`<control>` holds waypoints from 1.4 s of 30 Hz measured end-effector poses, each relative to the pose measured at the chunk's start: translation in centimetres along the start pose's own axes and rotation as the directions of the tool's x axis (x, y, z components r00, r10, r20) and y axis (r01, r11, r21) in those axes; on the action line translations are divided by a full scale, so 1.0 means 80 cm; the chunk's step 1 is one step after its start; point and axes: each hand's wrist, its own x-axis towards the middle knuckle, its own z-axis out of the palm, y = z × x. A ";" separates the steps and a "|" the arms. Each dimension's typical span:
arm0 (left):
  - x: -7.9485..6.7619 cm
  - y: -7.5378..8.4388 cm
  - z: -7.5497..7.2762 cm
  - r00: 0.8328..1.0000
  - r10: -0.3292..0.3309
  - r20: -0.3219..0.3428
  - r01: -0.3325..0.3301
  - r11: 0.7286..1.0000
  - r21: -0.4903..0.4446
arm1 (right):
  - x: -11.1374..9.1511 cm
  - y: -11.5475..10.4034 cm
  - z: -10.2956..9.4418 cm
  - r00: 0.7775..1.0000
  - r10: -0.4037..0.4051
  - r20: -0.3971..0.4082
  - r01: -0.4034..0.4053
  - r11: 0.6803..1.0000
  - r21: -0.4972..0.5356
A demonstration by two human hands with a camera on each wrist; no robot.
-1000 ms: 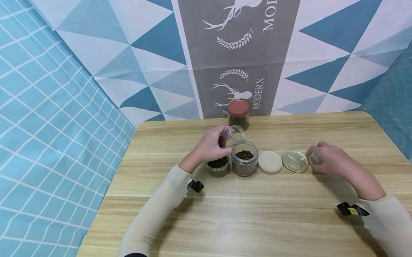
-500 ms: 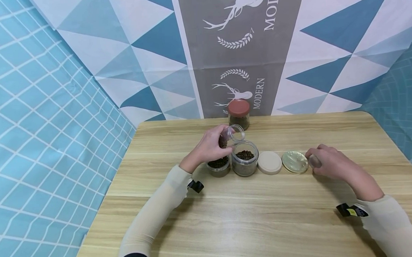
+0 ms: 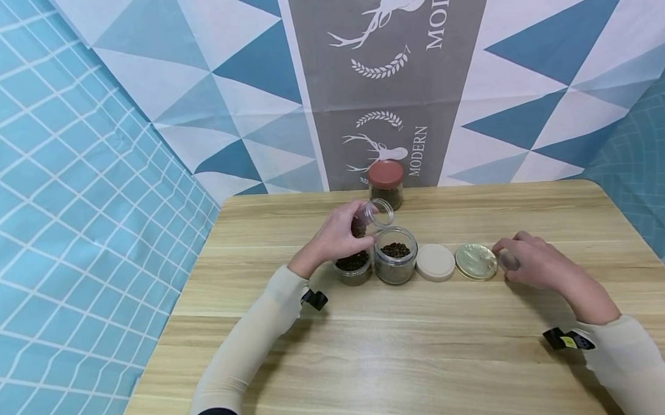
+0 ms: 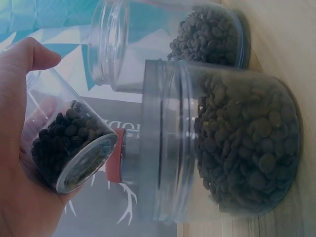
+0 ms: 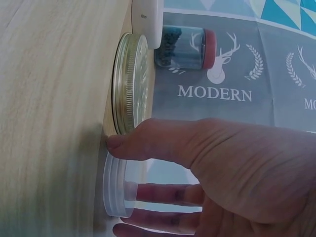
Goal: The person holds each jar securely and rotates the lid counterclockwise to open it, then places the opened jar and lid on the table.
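My left hand (image 3: 341, 234) grips a small clear jar (image 4: 74, 136), tilted, with dark bean-like pieces inside. Its open mouth faces right in the head view. Just below stand two open clear jars holding similar pieces: a left jar (image 3: 354, 277), partly covered by the hand, and a right jar (image 3: 395, 269). Far to the right, my right hand (image 3: 535, 261) has thumb and fingers around the edge of a clear plastic lid (image 5: 116, 185) on the table. Next to that lid lies a gold metal lid (image 3: 476, 262), then a cream lid (image 3: 436, 262).
A red-lidded jar (image 3: 385, 184) of dark contents stands at the table's back edge, against the patterned backdrop (image 3: 383, 96). The wooden table (image 3: 404, 357) stretches in front of the row of jars and lids.
The small jar in my left hand has shifted very slightly left and up. My right hand has moved a touch left, staying around the clear lid. The jars and other lids have not moved.
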 end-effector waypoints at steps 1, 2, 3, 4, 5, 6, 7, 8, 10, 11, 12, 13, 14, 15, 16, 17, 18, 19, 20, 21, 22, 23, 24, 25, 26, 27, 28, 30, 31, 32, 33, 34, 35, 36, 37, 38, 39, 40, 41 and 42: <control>0.000 0.000 -0.001 1.000 -0.001 -0.003 0.001 1.000 -0.002 | 0.000 0.000 0.000 1.000 -0.002 0.000 0.002 1.000 0.001; -0.001 -0.001 -0.002 1.000 -0.004 -0.007 0.004 1.000 -0.007 | 0.000 0.001 -0.001 1.000 -0.003 0.000 0.003 1.000 0.002; -0.001 -0.001 -0.003 1.000 -0.007 -0.010 0.007 1.000 -0.014 | 0.000 0.001 -0.001 1.000 -0.003 -0.001 0.003 1.000 0.004; -0.002 -0.002 -0.004 1.000 -0.012 -0.015 0.011 1.000 -0.018 | 0.000 0.001 -0.002 1.000 -0.004 -0.001 0.004 1.000 0.004; -0.003 -0.003 -0.005 1.000 -0.017 -0.018 0.016 1.000 -0.022 | -0.001 0.001 -0.002 1.000 -0.001 -0.001 0.001 1.000 0.004; -0.004 -0.003 -0.006 1.000 -0.022 -0.021 0.022 0.999 -0.029 | -0.001 0.002 -0.003 1.000 0.003 0.000 -0.003 1.000 0.006; -0.005 -0.004 -0.007 0.999 -0.027 -0.023 0.027 0.999 -0.035 | -0.001 0.002 -0.003 1.000 0.006 0.000 -0.006 1.000 0.006; -0.006 -0.005 -0.009 0.999 -0.034 -0.024 0.033 0.999 -0.040 | -0.001 0.003 -0.004 1.000 0.010 0.001 -0.010 1.000 0.005; -0.010 -0.007 -0.011 0.999 -0.047 -0.026 0.046 0.998 -0.050 | -0.002 0.004 -0.004 1.000 0.018 0.004 -0.018 1.000 0.006; -0.011 -0.008 -0.013 0.998 -0.054 -0.027 0.052 0.997 -0.056 | -0.002 0.004 -0.004 1.000 0.021 0.005 -0.021 1.000 0.006; -0.013 -0.010 -0.014 0.998 -0.060 -0.028 0.058 0.996 -0.063 | -0.002 0.004 -0.004 1.000 0.024 0.007 -0.024 1.000 0.006; -0.015 -0.011 -0.016 0.997 -0.065 -0.029 0.063 0.996 -0.069 | -0.003 0.005 -0.004 1.000 0.026 0.008 -0.027 1.000 0.006; -0.017 -0.012 -0.018 0.997 -0.070 -0.030 0.068 0.995 -0.076 | -0.003 0.005 -0.004 1.000 0.027 0.009 -0.027 1.000 0.006; -0.019 -0.014 -0.020 0.997 -0.075 -0.033 0.073 0.994 -0.080 | -0.003 0.006 -0.004 1.000 0.029 0.010 -0.029 1.000 0.006; -0.021 -0.016 -0.022 0.996 -0.080 -0.036 0.077 0.993 -0.085 | -0.004 0.006 -0.004 0.999 0.031 0.009 -0.031 0.999 0.005; -0.022 -0.018 -0.023 0.996 -0.083 -0.042 0.079 0.993 -0.088 | -0.004 0.006 -0.004 0.999 0.033 0.008 -0.033 0.999 0.004; -0.025 -0.020 -0.025 0.995 -0.083 -0.050 0.078 0.993 -0.091 | -0.004 0.007 -0.005 0.999 0.034 0.007 -0.034 0.999 0.003; -0.027 -0.022 -0.027 0.995 -0.083 -0.060 0.077 0.993 -0.093 | -0.004 0.007 -0.005 0.999 0.035 0.005 -0.035 0.999 0.002; -0.029 -0.024 -0.028 0.994 -0.079 -0.073 0.072 0.993 -0.095 | -0.005 0.007 -0.006 0.999 0.035 0.005 -0.035 0.999 0.000; -0.031 -0.026 -0.030 0.993 -0.074 -0.089 0.066 0.993 -0.098 | -0.005 0.008 -0.006 0.999 0.036 0.005 -0.036 0.999 0.000; -0.034 -0.028 -0.031 0.992 -0.068 -0.107 0.057 0.993 -0.101 | -0.005 0.008 -0.007 0.999 0.036 0.007 -0.036 0.999 -0.001; -0.036 -0.030 -0.033 0.990 -0.058 -0.125 0.045 0.994 -0.102 | -0.005 0.007 -0.007 0.999 0.036 0.009 -0.036 0.999 -0.002; -0.038 -0.031 -0.034 0.988 -0.049 -0.143 0.034 0.994 -0.105 | -0.006 0.007 -0.008 0.999 0.036 0.011 -0.036 0.999 -0.002; -0.040 -0.033 -0.035 0.986 -0.040 -0.162 0.023 0.994 -0.107 | -0.006 0.007 -0.008 0.999 0.037 0.013 -0.037 0.999 -0.004; -0.042 -0.034 -0.036 0.983 -0.034 -0.179 0.014 0.994 -0.109 | -0.006 0.007 -0.009 0.999 0.039 0.014 -0.038 0.999 -0.006; -0.044 -0.036 -0.037 0.980 -0.030 -0.195 0.009 0.994 -0.111 | -0.006 0.007 -0.009 0.999 0.040 0.015 -0.040 0.999 -0.007; -0.046 -0.036 -0.038 0.977 -0.028 -0.210 0.004 0.993 -0.115 | -0.007 0.007 -0.010 0.999 0.042 0.015 -0.042 0.999 -0.008; -0.049 -0.038 -0.040 0.971 -0.030 -0.238 0.000 0.992 -0.128 | -0.007 0.006 -0.010 0.999 0.046 0.015 -0.046 0.999 -0.009; -0.050 -0.039 -0.040 0.968 -0.036 -0.249 0.002 0.991 -0.136 | -0.007 0.006 -0.010 0.999 0.047 0.016 -0.047 0.999 -0.008; -0.052 -0.039 -0.041 0.965 -0.045 -0.259 0.007 0.989 -0.145 | -0.007 0.006 -0.010 0.999 0.047 0.016 -0.047 0.999 -0.008; -0.053 -0.040 -0.042 0.962 -0.055 -0.268 0.013 0.988 -0.155 | -0.007 0.006 -0.010 0.999 0.047 0.017 -0.047 0.999 -0.007; -0.054 -0.040 -0.043 0.960 -0.065 -0.273 0.019 0.986 -0.168 | -0.007 0.005 -0.010 0.999 0.047 0.018 -0.047 0.999 -0.007; -0.055 -0.041 -0.043 0.958 -0.078 -0.277 0.028 0.983 -0.182 | -0.007 0.005 -0.010 0.999 0.048 0.018 -0.048 0.999 -0.006; -0.057 -0.042 -0.044 0.956 -0.091 -0.280 0.034 0.979 -0.203 | -0.006 0.005 -0.010 0.999 0.048 0.018 -0.048 0.999 -0.007; -0.058 -0.043 -0.044 0.953 -0.106 -0.283 0.040 0.973 -0.228 | -0.006 0.005 -0.010 0.999 0.049 0.018 -0.049 0.999 -0.007; -0.059 -0.044 -0.045 0.951 -0.115 -0.288 0.039 0.966 -0.256 | -0.006 0.005 -0.010 0.999 0.049 0.019 -0.049 0.999 -0.008; -0.060 -0.044 -0.046 0.948 -0.121 -0.294 0.033 0.957 -0.287 | -0.006 0.005 -0.010 0.999 0.051 0.019 -0.051 0.999 -0.008; -0.061 -0.045 -0.047 0.946 -0.123 -0.298 0.021 0.946 -0.325 | -0.006 0.004 -0.010 0.998 0.053 0.018 -0.053 0.999 -0.007; -0.062 -0.046 -0.048 0.943 -0.124 -0.308 0.005 0.933 -0.359 | -0.006 0.004 -0.010 0.998 0.054 0.017 -0.054 0.999 -0.007; -0.062 -0.046 -0.049 0.940 -0.123 -0.317 -0.012 0.920 -0.392 | -0.006 0.004 -0.010 0.998 0.056 0.016 -0.055 0.998 -0.007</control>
